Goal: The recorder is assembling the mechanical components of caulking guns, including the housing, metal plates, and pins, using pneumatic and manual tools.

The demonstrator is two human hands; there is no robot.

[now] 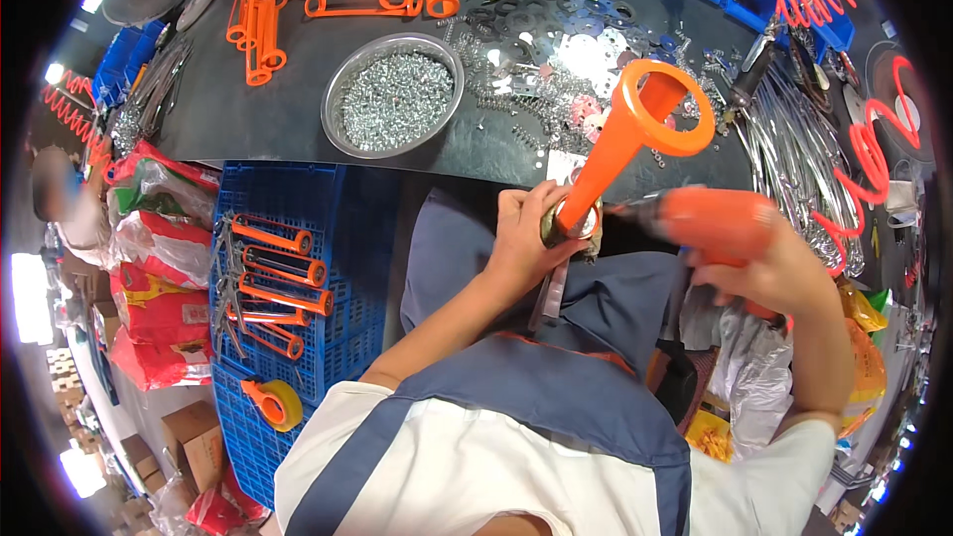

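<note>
My left hand [521, 238] is closed around the lower end of a long orange tool frame [608, 161], just off the table's front edge and above my lap. The frame tilts up and to the right, ending in a large open ring. Silvery metal shows at its lower end beside my fingers, and a flat metal strip [549, 298] hangs below. My right hand [769, 273] grips an orange power drill [717, 221], blurred by motion. Its dark tip points left at the frame's lower end; whether they touch I cannot tell.
A steel bowl [459, 89] of small metal pieces stands on the dark table [248, 124]. Orange frames [367, 2], springs and washers [586, 45] lie behind. Metal rods [794, 159] and a red coiled hose [862, 179] are right. A blue crate [347, 328] holds orange-handled tools and a tape dispenser [273, 405].
</note>
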